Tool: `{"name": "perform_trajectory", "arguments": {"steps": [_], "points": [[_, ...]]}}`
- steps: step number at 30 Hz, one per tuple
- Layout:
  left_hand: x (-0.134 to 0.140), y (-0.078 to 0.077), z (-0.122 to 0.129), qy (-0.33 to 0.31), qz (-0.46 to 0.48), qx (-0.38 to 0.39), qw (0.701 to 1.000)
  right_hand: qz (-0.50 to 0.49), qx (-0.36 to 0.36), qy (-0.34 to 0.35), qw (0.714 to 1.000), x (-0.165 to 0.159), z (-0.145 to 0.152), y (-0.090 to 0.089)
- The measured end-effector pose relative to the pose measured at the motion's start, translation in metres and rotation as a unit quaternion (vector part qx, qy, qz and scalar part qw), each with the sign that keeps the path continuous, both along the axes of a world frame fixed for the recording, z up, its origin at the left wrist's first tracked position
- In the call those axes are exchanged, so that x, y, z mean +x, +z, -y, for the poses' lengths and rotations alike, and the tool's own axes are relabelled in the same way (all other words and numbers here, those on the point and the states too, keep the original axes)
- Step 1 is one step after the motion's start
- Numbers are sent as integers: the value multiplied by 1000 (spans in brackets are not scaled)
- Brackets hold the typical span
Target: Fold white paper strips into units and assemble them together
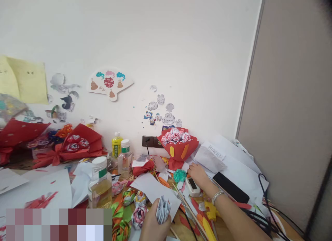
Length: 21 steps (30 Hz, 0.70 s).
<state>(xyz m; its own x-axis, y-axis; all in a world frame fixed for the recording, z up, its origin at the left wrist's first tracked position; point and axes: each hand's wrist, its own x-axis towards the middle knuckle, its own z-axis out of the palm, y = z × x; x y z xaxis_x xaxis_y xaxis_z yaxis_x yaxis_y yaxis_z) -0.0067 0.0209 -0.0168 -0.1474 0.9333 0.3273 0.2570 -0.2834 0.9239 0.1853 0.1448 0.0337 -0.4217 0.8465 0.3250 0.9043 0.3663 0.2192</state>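
Observation:
My left hand (152,224), low in the middle of the view, is closed around a bundle of folded printed paper (163,210) whose pleated edges point upward. My right hand (198,175), with a bracelet on its wrist, reaches over the clutter with bent fingers a little apart. I see nothing held in it. Its fingertips are near a green crinkled ball (180,175) and a small white device with a dark display (192,186). Behind it stands a red-wrapped bouquet of paper flowers (178,140). A white paper sheet (153,185) lies between the hands.
Bottles (100,182) stand at the left, near a second red bouquet (80,142). Paper roses (140,216) lie beside my left hand. At the right are a black phone (230,187), black cables (267,220) and loose papers (211,156). Thin sticks (190,210) cross the table.

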Motion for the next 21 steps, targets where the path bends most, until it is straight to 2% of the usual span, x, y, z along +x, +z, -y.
{"name": "perform_trajectory", "arguments": {"steps": [4,7,11,15,19,21], "points": [[-5,0,-4,6,18,-19,1000,-50,23,12,998,-1,12,7],[-10,1,-7,34,58,-59,996,-114,39,6,993,-11,33,7],[-15,5,-7,60,99,-93,989,-159,28,37,986,-33,73,-5],[-15,8,-6,52,118,-110,986,-157,-29,90,983,-57,105,-21],[-14,8,-5,27,111,-117,987,-148,-66,100,982,-72,118,-31],[-14,8,-5,41,102,-116,987,-141,-69,92,983,-75,120,-33]]}}
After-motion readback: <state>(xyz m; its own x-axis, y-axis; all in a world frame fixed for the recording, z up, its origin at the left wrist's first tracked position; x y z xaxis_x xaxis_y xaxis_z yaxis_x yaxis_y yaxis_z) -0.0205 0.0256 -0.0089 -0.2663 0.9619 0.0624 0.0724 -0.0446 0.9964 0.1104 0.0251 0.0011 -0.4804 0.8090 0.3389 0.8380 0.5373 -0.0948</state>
